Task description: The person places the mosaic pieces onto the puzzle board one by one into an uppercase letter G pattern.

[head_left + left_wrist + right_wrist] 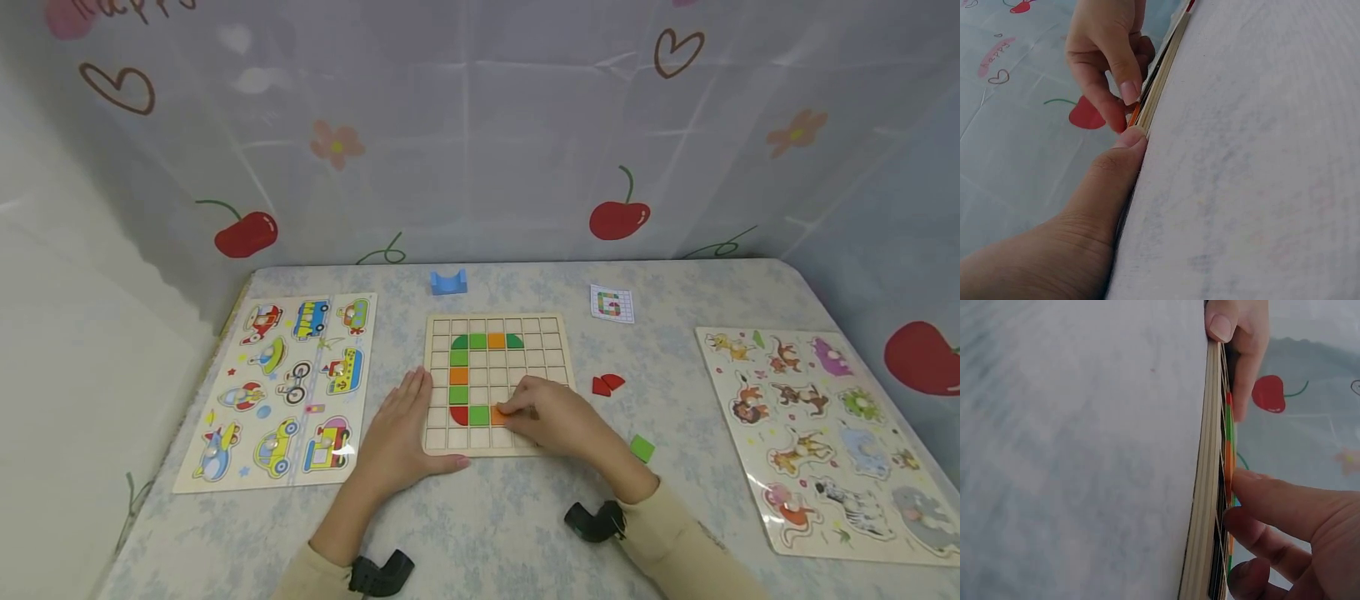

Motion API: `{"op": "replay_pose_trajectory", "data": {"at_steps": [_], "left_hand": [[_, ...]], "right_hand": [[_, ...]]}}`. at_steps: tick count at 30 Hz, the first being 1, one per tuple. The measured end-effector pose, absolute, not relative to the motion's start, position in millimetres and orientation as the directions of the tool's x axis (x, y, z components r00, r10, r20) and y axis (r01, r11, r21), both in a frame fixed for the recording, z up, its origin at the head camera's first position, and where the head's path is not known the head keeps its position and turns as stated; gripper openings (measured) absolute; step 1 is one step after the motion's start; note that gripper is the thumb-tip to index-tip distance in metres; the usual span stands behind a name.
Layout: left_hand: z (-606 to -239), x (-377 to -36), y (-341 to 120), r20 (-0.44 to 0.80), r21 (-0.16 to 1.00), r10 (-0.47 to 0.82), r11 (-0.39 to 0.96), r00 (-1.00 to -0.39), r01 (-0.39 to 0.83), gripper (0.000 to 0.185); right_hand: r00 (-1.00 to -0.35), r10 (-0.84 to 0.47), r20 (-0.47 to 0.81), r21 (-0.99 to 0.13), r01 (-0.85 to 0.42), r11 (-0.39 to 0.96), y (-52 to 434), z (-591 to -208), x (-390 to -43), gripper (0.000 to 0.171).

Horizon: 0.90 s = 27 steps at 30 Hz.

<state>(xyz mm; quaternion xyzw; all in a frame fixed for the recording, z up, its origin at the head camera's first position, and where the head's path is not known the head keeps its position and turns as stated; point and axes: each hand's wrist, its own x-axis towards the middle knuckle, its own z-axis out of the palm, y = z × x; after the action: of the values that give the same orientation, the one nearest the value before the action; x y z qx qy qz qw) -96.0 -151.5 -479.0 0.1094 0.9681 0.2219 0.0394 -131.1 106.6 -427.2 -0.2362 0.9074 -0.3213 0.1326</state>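
Note:
A wooden grid board (495,446) lies mid-table, with green, orange and red tiles forming a C-like outline in its cells. My left hand (397,425) rests at the board's left front corner, fingers straight along the left side and thumb on the front edge. With thumb and forefinger my right hand (558,417) pinches an orange square tile (497,415) in the bottom row, beside a green square tile (477,415). The right wrist view shows the thumb touching this orange tile (1229,465); its far side is hidden by the fingers.
Red quarter-round tiles (607,384) and a green square tile (642,448) lie right of the board. Behind it are a blue holder (448,283) and a pattern card (612,304). A vehicle puzzle (281,400) lies left, an animal puzzle (817,433) right.

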Motion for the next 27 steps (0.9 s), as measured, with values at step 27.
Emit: {"op": "replay_pose_trajectory", "data": {"at_steps": [27], "left_hand": [[-479.5,-95.7,-150.6,-0.023,0.451,0.229,0.871,-0.973,0.195,0.136]], "right_hand": [[-0.906,-0.412,-0.100,-0.460,-0.325,0.826,211.5,-420.7,-153.4,0.032]]}}
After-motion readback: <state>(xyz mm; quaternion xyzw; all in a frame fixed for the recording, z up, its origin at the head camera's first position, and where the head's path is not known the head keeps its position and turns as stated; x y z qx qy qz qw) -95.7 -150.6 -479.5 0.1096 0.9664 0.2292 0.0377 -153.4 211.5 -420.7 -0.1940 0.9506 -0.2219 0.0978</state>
